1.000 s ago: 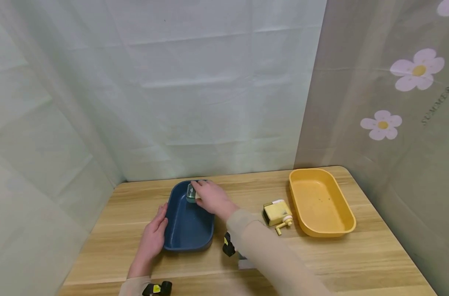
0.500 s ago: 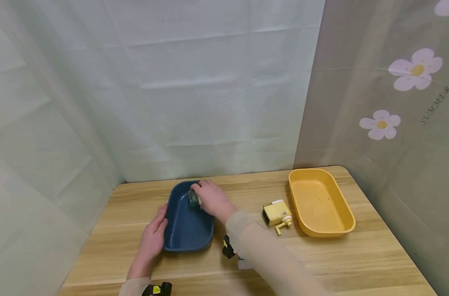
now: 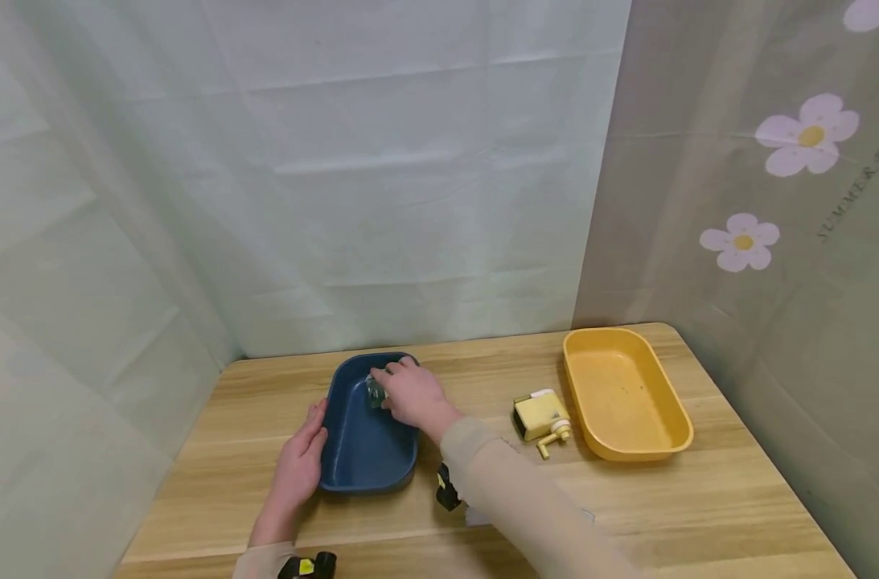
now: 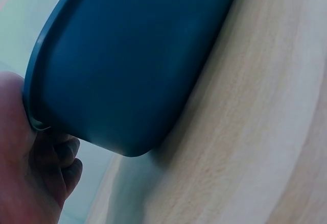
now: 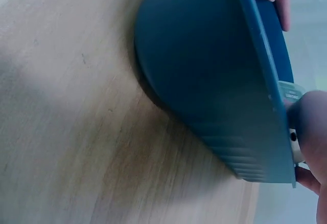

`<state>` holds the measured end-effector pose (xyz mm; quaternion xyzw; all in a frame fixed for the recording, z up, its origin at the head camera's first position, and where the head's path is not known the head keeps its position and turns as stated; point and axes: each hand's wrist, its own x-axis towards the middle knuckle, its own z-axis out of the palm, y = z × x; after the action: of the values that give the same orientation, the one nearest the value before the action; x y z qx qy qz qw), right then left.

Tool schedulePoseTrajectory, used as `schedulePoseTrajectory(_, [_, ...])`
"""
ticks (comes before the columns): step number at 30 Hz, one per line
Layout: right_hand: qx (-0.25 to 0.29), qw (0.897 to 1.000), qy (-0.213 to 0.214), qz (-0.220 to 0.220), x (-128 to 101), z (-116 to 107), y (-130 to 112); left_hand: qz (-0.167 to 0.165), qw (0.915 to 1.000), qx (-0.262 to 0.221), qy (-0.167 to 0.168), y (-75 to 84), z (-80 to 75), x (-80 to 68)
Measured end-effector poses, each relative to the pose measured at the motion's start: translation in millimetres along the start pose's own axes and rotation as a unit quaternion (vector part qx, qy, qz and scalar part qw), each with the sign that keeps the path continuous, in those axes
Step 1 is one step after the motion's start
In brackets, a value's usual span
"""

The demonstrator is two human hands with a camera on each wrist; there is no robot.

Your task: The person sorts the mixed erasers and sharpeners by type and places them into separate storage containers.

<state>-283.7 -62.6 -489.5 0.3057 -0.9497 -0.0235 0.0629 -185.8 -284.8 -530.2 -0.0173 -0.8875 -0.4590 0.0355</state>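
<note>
My right hand (image 3: 412, 392) pinches the greenish container (image 3: 375, 393) at the far end of the blue tray (image 3: 367, 458); my left hand (image 3: 300, 460) lies straight-fingered against the tray. I judge that release remains.

Greenish clear item (image 3: 375, 392): largely covered by right hand (image 3: 413, 394); kind indeterminate. Grey item (image 3: 478, 517): mostly hidden behind right sleeve (image 3: 519, 503). Blue tub (image 4: 133, 60): cropped by left wrist view's top edge. Curtain lettering (image 3: 855, 189): cut off at head view's right edge.

Head view evenly lit; wrist views dimmer, bluish, hazy; soft-edged shadow beside blue bin (image 5: 204, 71).
</note>
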Motion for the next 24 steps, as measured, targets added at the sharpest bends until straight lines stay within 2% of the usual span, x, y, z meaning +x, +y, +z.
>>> schedulePoseTrajectory(5, [0.018, 1.000, -0.006, -0.008, -2.4, -6.1, -1.3, 0.003, 1.0000, 0.003, 0.004, 0.8, -0.2, 0.7])
schedulePoseTrajectory(10, [0.028, 0.999, -0.003, -0.016, -4.0, -6.2, -1.8, -0.008, 0.9999, 0.006, -0.007, 2.1, -0.9, 1.0])
schedulePoseTrajectory(18, [0.038, 0.999, 0.028, 0.002, -1.8, -3.2, -5.9, 0.001, 1.0000, 0.001, -0.007, 6.4, -2.5, -1.5])
schedulePoseTrajectory(24, [0.042, 0.998, 0.034, 0.014, -1.0, -1.2, -7.9, 0.014, 0.9998, 0.007, -0.008, 4.3, -2.9, 0.6])
